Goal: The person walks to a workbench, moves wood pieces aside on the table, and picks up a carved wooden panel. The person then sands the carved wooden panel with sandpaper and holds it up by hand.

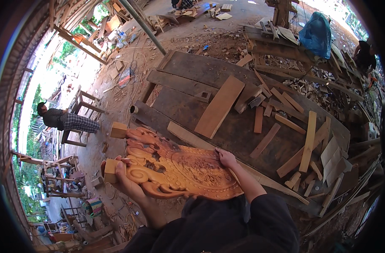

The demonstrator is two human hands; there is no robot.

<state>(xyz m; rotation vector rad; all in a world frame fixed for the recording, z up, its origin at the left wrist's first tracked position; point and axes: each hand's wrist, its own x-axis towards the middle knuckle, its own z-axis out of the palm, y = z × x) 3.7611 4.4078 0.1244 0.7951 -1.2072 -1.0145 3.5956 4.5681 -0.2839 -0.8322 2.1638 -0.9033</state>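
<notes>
Head view. Carved wooden panel (pixel 196 168) held between 2 bare hands at the near side of the dark plank table (pixel 175 107). Its long axis runs left to right, the right end slightly nearer the body. The left hand (pixel 128 182) grasps the near 1 of 2 square blocks (pixel 110 170) at the left end; the right hand (pixel 227 158) clasps the far edge, toward the right end. Both touch the panel, so neither is nearer.
</notes>
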